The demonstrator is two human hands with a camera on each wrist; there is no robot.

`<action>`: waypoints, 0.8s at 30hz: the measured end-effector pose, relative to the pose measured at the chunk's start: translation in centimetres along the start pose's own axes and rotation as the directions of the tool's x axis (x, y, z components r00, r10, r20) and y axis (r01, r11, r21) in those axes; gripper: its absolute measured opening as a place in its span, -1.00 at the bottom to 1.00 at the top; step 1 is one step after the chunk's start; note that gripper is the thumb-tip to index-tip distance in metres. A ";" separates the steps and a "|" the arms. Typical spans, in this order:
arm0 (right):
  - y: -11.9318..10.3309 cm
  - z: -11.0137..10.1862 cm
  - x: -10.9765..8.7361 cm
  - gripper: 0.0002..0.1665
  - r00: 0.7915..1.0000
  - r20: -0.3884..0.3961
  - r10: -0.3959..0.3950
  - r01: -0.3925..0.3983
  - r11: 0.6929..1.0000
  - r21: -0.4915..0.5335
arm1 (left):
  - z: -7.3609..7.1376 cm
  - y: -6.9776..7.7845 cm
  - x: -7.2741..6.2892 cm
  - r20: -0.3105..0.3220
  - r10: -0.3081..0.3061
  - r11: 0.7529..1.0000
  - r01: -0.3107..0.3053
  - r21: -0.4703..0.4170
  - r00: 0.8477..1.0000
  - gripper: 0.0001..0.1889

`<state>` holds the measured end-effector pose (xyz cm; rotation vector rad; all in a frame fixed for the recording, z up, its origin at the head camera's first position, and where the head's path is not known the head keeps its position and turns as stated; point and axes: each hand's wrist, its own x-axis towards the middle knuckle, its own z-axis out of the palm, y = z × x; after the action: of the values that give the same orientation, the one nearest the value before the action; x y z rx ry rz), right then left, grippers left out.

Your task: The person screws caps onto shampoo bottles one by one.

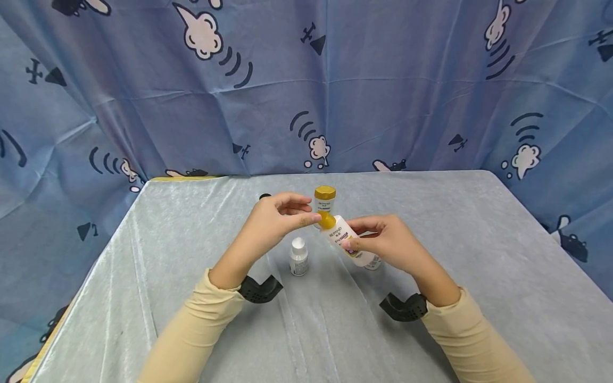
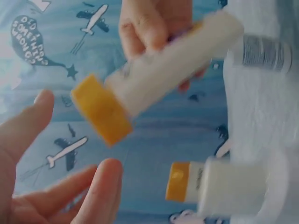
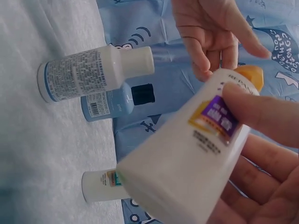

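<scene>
My right hand (image 1: 390, 242) grips a white bottle with a yellow cap (image 1: 342, 236), its thumb beside the purple label (image 3: 218, 116). The bottle is tilted, its cap (image 2: 102, 109) pointing up toward my left hand (image 1: 289, 215). That left hand has its thumb and fingers spread around the cap, with a gap between them and the cap in the left wrist view. Below the hands stands a white bottle with a white cap (image 1: 299, 260). Behind them is another white bottle with a yellow cap (image 1: 325, 199), partly hidden by the held one.
A blue bottle with a black cap (image 3: 105, 103) stands at the left, mostly hidden behind my left hand in the head view. Another labelled bottle (image 1: 373, 263) shows beneath the held one. A pale cloth covers the table (image 1: 191, 229); a blue patterned curtain (image 1: 278, 90) hangs behind it.
</scene>
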<state>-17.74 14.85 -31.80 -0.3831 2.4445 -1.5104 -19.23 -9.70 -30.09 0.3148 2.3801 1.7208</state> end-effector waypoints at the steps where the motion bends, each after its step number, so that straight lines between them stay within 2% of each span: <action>1: -0.1 0.1 0.0 -0.49 1.000 -0.005 -0.005 0.005 1.000 0.001 | 0.1 0.0 0.0 -0.003 -0.017 1.000 0.017 -0.012 1.000 -0.54; 3: -0.1 0.3 0.0 -0.50 1.000 -0.013 -0.008 0.008 1.000 0.004 | 0.5 0.0 0.0 0.001 -0.033 0.998 0.034 -0.043 0.999 -0.58; 10: -0.2 0.5 0.0 -0.52 1.000 -0.021 -0.008 0.008 1.000 -0.008 | 1.0 -0.2 0.1 0.012 -0.007 0.997 0.008 -0.083 1.000 -0.75; 17: 0.0 0.3 0.0 -0.51 1.000 -0.008 -0.018 0.018 1.000 -0.007 | 0.7 -0.3 0.1 0.068 0.074 0.997 -0.073 -0.025 0.995 -0.72; 24: 0.0 0.3 0.1 -0.50 1.000 0.009 0.002 -0.002 1.000 0.001 | 0.4 -0.4 0.0 0.145 0.151 0.987 -0.140 -0.081 0.978 -0.68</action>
<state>-17.70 14.57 -31.94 -0.3864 2.4364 -1.5062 -19.19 -9.45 -30.60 0.5996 2.2330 1.7689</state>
